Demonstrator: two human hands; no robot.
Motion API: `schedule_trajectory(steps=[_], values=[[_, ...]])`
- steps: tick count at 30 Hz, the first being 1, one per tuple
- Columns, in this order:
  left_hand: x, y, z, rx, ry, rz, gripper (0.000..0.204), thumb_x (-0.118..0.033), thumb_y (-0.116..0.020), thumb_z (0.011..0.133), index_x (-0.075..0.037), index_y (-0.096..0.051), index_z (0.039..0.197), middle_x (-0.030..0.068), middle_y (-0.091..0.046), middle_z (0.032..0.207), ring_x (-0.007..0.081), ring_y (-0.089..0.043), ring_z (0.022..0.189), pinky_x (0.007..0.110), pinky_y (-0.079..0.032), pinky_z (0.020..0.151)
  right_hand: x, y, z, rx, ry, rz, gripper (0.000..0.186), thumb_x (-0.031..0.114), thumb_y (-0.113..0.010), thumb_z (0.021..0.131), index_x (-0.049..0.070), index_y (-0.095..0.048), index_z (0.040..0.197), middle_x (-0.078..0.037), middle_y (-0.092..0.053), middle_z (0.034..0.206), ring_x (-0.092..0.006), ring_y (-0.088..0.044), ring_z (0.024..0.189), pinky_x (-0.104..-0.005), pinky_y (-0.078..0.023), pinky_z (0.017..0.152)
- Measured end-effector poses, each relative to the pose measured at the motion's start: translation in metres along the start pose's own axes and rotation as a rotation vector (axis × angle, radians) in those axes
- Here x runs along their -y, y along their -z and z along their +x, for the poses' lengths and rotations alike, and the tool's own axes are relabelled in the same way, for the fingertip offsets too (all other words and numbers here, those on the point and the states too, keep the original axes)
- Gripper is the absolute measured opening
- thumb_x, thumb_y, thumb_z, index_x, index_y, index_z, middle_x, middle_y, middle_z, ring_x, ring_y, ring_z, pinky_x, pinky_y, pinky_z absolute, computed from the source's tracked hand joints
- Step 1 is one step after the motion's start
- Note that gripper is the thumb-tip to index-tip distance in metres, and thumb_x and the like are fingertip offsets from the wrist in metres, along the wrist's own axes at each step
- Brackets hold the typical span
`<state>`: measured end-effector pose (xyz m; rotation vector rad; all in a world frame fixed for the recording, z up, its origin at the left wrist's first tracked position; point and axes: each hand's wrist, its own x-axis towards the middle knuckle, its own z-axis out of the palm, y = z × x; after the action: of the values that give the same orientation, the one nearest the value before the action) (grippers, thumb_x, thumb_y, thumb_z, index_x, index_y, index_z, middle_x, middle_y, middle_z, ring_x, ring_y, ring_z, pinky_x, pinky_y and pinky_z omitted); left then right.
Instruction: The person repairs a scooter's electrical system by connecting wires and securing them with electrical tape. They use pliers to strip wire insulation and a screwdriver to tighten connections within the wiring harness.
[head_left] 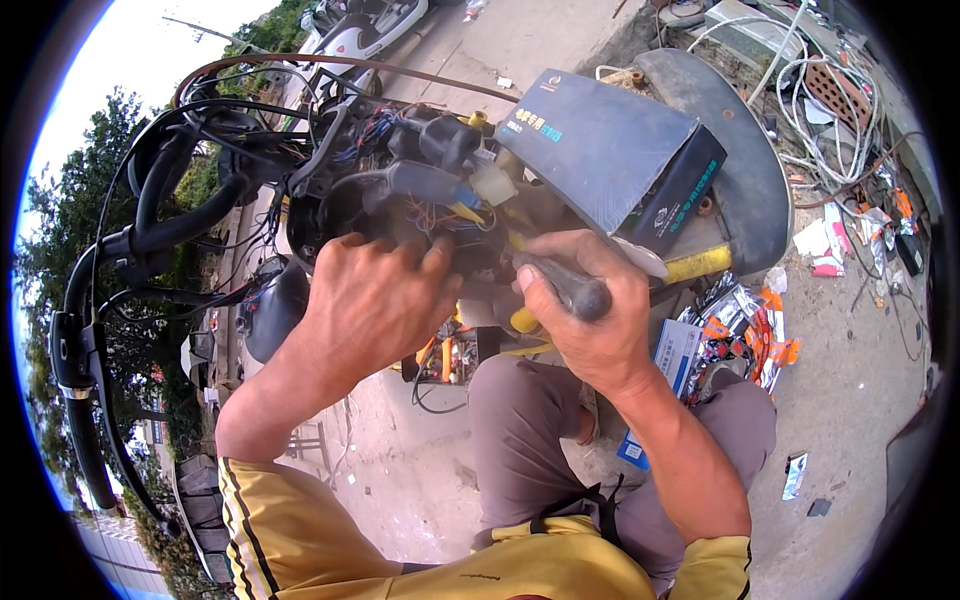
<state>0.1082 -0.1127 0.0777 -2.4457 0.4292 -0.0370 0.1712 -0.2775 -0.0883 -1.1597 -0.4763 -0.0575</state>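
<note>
My right hand (600, 320) is wrapped round the dark, rounded handle of a screwdriver (580, 294). The handle's end faces me, and the tool points into the opened body of a scooter (340, 205). My left hand (380, 305) reaches into the same opening from the left. Its fingers are bent, and their tips are lost among dark parts, so what they grip is hidden. Just beyond both hands lie a bundle of thin coloured wires (425, 215), a grey-blue connector (425, 183) and a whitish connector block (492, 185).
A dark blue cardboard box (600, 140) rests on the scooter at the right, near a yellow bar (698, 264). The handlebar (75, 350) curves along the left. Below are a tool tray (450, 360) and shiny wrappers (735, 310). White rope (800, 145) lies coiled at far right.
</note>
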Motion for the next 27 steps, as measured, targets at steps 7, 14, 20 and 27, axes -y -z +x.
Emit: schedule_trajectory(steps=[7, 14, 20, 27], values=[[0.0032, -0.0024, 0.0009, -0.016, -0.04, -0.013, 0.027, -0.033, -0.077, 0.098, -0.008, -0.079, 0.11, 0.0043, -0.069, 0.068, 0.0251, -0.071, 0.059, 0.04, -0.055, 0.06, 0.0004, 0.0006, 0.0009, -0.001, -0.122, 0.12, 0.018, 0.007, -0.083, 0.09, -0.001, -0.076, 0.104, -0.013, -0.078, 0.091, -0.0236, -0.077, 0.082, -0.0361, -0.06, 0.078], [0.0027, -0.0045, 0.0, -0.016, -0.037, -0.008, 0.029, -0.033, -0.077, 0.098, -0.008, -0.079, 0.114, 0.0029, -0.07, 0.07, 0.0235, -0.071, 0.058, 0.039, -0.055, 0.06, 0.001, 0.0011, -0.0001, 0.034, -0.118, 0.075, 0.018, 0.006, -0.083, 0.09, -0.002, -0.076, 0.105, -0.013, -0.078, 0.091, -0.0216, -0.077, 0.081, -0.0347, -0.06, 0.078], [0.0002, -0.0034, 0.0004, -0.031, -0.021, 0.0, 0.029, -0.032, -0.075, 0.099, -0.007, -0.079, 0.113, 0.0038, -0.069, 0.066, 0.0235, -0.07, 0.058, 0.039, -0.055, 0.06, -0.0025, -0.0021, 0.0013, 0.032, -0.054, 0.069, 0.02, 0.004, -0.084, 0.091, -0.002, -0.075, 0.107, -0.013, -0.078, 0.092, -0.0225, -0.078, 0.081, -0.0344, -0.06, 0.075], [-0.0003, -0.003, 0.0009, -0.006, -0.005, -0.003, 0.028, -0.032, -0.074, 0.1, -0.007, -0.079, 0.11, 0.0049, -0.069, 0.065, 0.0245, -0.071, 0.058, 0.041, -0.055, 0.06, -0.0002, -0.0016, 0.0009, 0.026, 0.031, -0.022, 0.019, 0.005, -0.084, 0.091, 0.0, -0.075, 0.107, -0.013, -0.079, 0.091, -0.0216, -0.079, 0.081, -0.0342, -0.061, 0.074]])
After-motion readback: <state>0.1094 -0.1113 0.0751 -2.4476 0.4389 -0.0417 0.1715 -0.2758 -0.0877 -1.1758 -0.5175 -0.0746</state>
